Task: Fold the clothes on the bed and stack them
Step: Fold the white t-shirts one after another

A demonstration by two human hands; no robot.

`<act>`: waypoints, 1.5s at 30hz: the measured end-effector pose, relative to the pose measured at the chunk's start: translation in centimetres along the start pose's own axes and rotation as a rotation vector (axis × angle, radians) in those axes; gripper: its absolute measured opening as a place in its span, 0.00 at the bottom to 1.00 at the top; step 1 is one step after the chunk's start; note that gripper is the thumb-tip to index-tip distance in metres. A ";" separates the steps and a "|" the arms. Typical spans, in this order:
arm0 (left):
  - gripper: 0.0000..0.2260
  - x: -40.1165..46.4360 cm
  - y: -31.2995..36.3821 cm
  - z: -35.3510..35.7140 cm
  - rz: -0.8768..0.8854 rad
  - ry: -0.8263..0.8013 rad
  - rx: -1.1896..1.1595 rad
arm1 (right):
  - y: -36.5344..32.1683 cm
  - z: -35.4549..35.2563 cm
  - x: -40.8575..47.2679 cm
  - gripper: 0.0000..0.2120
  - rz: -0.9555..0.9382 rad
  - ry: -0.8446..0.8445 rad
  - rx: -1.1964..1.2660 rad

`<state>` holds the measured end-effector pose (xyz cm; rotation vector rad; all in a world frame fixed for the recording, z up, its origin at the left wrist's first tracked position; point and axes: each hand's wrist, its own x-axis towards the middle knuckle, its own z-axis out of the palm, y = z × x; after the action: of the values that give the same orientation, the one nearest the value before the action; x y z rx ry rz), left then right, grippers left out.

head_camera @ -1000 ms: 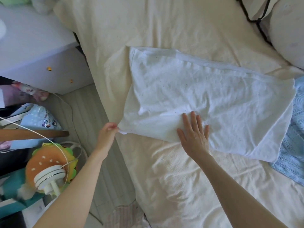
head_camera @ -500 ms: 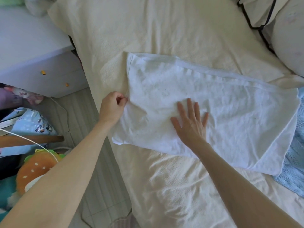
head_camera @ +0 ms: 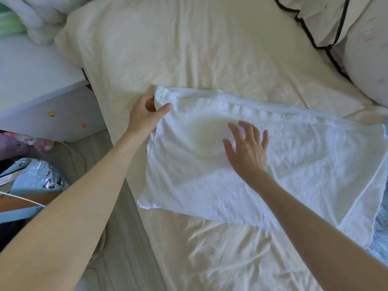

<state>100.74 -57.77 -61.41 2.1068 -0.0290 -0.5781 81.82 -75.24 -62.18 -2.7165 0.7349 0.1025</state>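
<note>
A white garment lies spread flat across the cream bed, reaching from the bed's left side to the right edge of view. My left hand pinches its far left corner, thumb on top of the cloth. Palm down with fingers spread, my right hand presses on the garment's middle. A light blue knitted garment shows beneath the white one at the right edge.
A white drawer unit with small orange knobs stands left of the bed. Bags and clutter sit on the floor beside it. A pillow with black piping and a pale cushion lie at the bed's far right.
My left hand let go of the near left corner and travelled up the garment's left edge to its far corner. My right hand slid farther onto the cloth.
</note>
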 end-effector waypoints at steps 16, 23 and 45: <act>0.16 3.8 0.3 1.7 0.117 0.269 0.272 | 1.2 -2.9 11.8 0.13 0.080 0.065 0.082; 0.21 -2.0 0.8 4.4 0.160 0.481 0.413 | 6.2 -2.7 0.9 0.20 0.103 0.124 0.166; 0.26 -15.7 -1.2 20.3 0.687 -0.255 1.117 | 26.2 -5.6 -19.8 0.04 1.150 0.268 1.116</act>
<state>78.16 -69.23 -65.63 2.7770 -1.4461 -0.4198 51.49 -88.96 -61.51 -1.0610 1.6746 -0.3202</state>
